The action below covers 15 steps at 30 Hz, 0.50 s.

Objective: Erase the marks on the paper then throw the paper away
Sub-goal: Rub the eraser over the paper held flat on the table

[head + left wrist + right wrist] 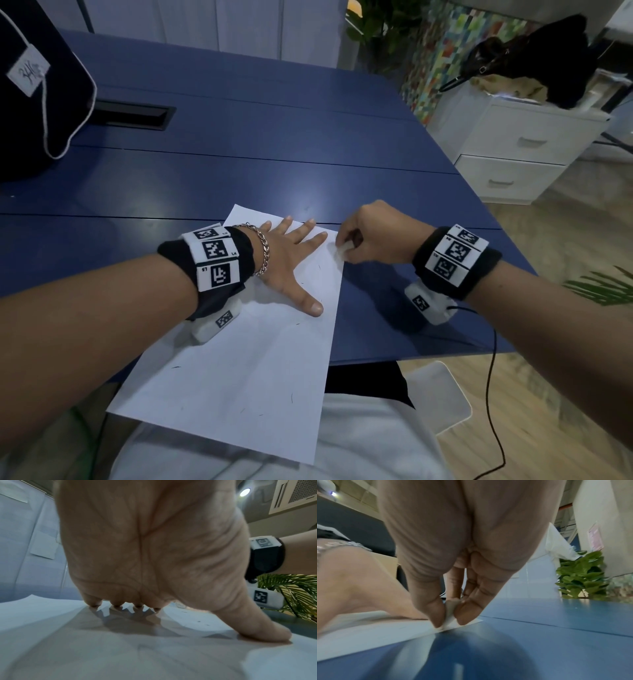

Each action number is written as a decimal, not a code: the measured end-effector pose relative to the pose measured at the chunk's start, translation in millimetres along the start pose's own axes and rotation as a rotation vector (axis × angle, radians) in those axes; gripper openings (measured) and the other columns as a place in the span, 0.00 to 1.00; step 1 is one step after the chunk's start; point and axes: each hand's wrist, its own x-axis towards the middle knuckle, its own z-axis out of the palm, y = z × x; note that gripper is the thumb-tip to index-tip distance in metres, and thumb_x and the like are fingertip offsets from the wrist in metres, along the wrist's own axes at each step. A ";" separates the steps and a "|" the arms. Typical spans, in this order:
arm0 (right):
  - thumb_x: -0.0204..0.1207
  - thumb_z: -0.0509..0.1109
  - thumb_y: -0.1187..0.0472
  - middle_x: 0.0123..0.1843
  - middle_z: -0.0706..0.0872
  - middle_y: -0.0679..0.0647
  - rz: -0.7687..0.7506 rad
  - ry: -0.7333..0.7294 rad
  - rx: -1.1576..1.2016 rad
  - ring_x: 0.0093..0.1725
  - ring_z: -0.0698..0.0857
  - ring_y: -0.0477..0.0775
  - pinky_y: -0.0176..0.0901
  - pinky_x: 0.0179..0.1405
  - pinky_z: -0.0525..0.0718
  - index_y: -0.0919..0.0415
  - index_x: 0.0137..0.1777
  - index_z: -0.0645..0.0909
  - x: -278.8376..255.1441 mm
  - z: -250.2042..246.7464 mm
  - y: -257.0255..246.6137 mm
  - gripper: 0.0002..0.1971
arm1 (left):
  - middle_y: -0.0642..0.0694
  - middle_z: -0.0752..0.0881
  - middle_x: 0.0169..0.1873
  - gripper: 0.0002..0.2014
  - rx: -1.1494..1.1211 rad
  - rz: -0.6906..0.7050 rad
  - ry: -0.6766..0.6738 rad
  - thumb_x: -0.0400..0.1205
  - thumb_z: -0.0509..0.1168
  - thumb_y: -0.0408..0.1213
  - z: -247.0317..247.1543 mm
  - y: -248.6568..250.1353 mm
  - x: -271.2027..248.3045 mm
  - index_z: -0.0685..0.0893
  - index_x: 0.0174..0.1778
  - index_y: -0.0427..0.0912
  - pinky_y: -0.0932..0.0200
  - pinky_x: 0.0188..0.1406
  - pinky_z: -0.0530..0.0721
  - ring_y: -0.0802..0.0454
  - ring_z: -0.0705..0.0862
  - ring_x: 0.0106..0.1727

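Observation:
A white sheet of paper (246,370) with a few small dark marks lies on the blue table (239,137), its near end hanging over the front edge. My left hand (291,253) lies flat on the paper's far part, fingers spread, pressing it down; the palm and thumb (257,628) show in the left wrist view. My right hand (370,233) pinches a small white eraser (343,251) between thumb and fingers at the paper's far right edge. In the right wrist view the eraser (450,614) touches the paper (368,632) right at that edge.
A dark bag (37,92) with a white cord sits at the table's far left, beside a black cable slot (133,114). A white drawer unit (513,144) with dark clothing on top stands to the right. Green plants (376,31) are behind the table.

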 end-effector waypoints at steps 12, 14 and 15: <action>0.72 0.78 0.57 0.44 0.91 0.45 -0.032 -0.016 -0.018 0.41 0.86 0.45 0.39 0.43 0.86 0.53 0.55 0.92 -4.9 10.6 -27.6 0.12 | 0.56 0.22 0.87 0.76 0.003 -0.021 -0.052 0.52 0.62 0.92 -5.7 2.5 0.2 0.24 0.86 0.66 0.27 0.88 0.40 0.37 0.26 0.89; 0.73 0.79 0.57 0.45 0.92 0.44 -0.045 -0.072 -0.013 0.40 0.85 0.42 0.35 0.42 0.84 0.52 0.56 0.92 -5.5 11.6 -31.5 0.12 | 0.56 0.22 0.87 0.75 0.006 -0.018 -0.056 0.53 0.62 0.91 -6.3 2.6 0.2 0.24 0.86 0.67 0.28 0.88 0.40 0.36 0.26 0.89; 0.73 0.79 0.57 0.45 0.92 0.44 -0.024 -0.065 -0.006 0.40 0.85 0.42 0.32 0.41 0.83 0.52 0.56 0.93 -2.0 9.2 -28.4 0.11 | 0.56 0.22 0.87 0.75 0.007 -0.019 -0.055 0.54 0.62 0.91 -6.7 2.8 0.0 0.24 0.86 0.66 0.28 0.89 0.40 0.37 0.26 0.89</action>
